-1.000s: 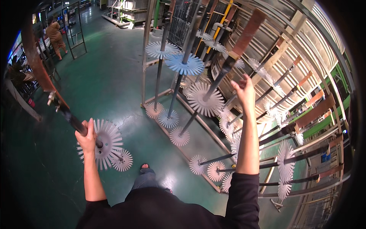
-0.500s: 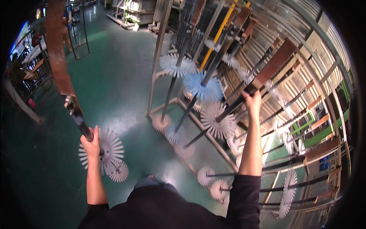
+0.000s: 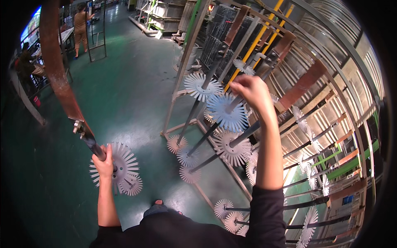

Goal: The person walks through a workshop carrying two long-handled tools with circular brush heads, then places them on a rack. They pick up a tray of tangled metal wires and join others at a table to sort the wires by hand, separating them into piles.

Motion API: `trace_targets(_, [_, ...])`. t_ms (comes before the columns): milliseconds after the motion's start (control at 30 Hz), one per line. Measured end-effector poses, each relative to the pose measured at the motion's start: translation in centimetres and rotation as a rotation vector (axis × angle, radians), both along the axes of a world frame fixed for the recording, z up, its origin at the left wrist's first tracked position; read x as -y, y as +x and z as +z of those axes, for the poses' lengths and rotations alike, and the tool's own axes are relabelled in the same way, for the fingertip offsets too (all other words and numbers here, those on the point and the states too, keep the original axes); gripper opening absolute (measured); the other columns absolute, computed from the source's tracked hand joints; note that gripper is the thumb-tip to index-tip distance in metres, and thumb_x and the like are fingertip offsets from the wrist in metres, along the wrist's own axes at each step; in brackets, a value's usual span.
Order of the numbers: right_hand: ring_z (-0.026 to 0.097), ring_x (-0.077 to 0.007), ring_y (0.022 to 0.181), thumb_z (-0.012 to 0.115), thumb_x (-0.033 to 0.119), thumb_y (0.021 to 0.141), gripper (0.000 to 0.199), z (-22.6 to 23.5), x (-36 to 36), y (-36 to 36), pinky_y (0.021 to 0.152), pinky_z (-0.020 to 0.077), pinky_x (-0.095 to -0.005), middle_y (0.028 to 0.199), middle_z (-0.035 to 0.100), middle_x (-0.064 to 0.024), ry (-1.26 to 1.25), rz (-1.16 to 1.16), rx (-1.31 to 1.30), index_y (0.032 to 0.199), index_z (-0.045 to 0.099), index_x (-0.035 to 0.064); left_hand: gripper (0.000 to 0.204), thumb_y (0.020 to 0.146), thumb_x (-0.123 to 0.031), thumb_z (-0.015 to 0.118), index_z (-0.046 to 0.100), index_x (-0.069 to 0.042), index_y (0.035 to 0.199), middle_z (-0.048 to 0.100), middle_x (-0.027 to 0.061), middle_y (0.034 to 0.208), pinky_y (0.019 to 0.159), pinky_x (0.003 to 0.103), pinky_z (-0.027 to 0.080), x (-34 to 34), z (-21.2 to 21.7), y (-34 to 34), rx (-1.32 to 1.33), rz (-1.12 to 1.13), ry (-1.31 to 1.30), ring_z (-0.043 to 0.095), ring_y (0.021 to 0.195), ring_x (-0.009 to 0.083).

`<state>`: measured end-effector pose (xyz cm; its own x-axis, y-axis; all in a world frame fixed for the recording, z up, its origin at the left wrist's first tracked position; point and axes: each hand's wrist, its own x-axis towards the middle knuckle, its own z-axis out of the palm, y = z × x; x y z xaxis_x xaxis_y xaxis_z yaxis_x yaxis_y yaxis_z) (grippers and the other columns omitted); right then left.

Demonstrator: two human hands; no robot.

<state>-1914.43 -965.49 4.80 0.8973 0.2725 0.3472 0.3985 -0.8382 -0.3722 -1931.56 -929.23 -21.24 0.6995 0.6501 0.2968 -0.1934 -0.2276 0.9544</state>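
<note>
My left hand (image 3: 103, 163) is closed around a dark rod (image 3: 94, 148) at the left. A long brown flat bar (image 3: 58, 78) is bolted to the rod's upper end. Lower down, behind that hand, hang a large pale slotted disc (image 3: 126, 161) and a smaller slotted disc (image 3: 134, 185). My right hand (image 3: 254, 93) is raised with its fingers curled, above a blue slotted disc (image 3: 227, 118) on the rack. It covers part of that disc's rod, and whether the fingers touch the rod or hold anything is hidden. Just below is a white slotted disc (image 3: 232, 148) on another rod.
A metal frame rack (image 3: 169, 111) fills the right side, hung with several slanting rods, pale discs and brown bars. Yellow pipes (image 3: 256, 37) rise behind it. Green floor (image 3: 136, 87) stretches ahead. At the far left a person (image 3: 80, 31) stands near a metal frame.
My right hand has let go of the white disc's rod and moved up and left, over the blue disc. My left hand keeps its hold on the rod.
</note>
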Motion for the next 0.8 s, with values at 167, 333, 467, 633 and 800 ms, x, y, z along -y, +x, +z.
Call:
trace_targets(167, [0.058,-0.0346,0.104,0.078,0.039,0.066,0.067,-7.3,-1.3,21.2,0.087,0.0464,-0.0379,0.107,0.06,-0.0257,0.069,-0.361,-0.15,0.108,0.053,-0.0055,0.04,0.086,-0.012,0.059,0.036,-0.009,0.054,0.038,-0.0032,0.046,0.038,0.022,0.024,-2.6,-1.9,-0.7,0.006,0.041,-0.126,0.035,0.039,0.0051])
trace_targets(333, [0.055,-0.0365,0.108,0.069,0.037,0.076,0.059,-10.4,-3.7,27.1,0.091,0.0444,-0.0414,0.115,0.056,-0.0256,0.067,-0.537,-0.04,0.115,0.05,-0.0024,0.037,0.088,-0.012,0.059,0.038,-0.01,0.057,0.037,-0.0032,0.046,0.035,0.021,0.024,-6.1,-3.7,-3.0,-0.007,0.194,-0.153,0.034,0.037,0.0045])
trace_targets(467, [0.055,-0.0359,0.108,0.067,0.035,0.078,0.057,-9.5,-7.0,28.7,0.091,0.0451,-0.0404,0.113,0.057,-0.0251,0.033,-0.537,-0.006,0.113,0.049,-0.0062,0.038,0.088,-0.012,0.059,0.036,-0.011,0.058,0.037,-0.003,0.045,0.034,0.021,0.022,-8.0,-4.3,-4.8,-0.012,0.274,-0.162,0.033,0.036,0.0043])
trace_targets(633, [0.056,-0.0373,0.106,0.068,0.035,0.078,0.052,-9.5,-9.2,31.7,0.088,0.046,-0.0421,0.109,0.059,-0.0261,0.08,-0.526,0.016,0.106,0.055,-0.0073,0.04,0.088,-0.013,0.059,0.034,-0.011,0.056,0.036,-0.0031,0.045,0.034,0.021,0.022,-8.6,-4.8,-6.2,-0.099,0.373,-0.141,0.033,0.036,0.0042])
trace_targets(800, [0.056,-0.0354,0.108,0.068,0.035,0.078,0.055,-9.9,-9.5,33.6,0.09,0.0453,-0.0413,0.114,0.057,-0.0238,0.078,-0.511,0.003,0.113,0.05,-0.0034,0.039,0.088,-0.015,0.059,0.037,-0.01,0.056,0.037,-0.0029,0.046,0.037,0.022,0.025,-8.3,-5.3,-6.9,-0.22,0.43,-0.012,0.035,0.038,0.0046])
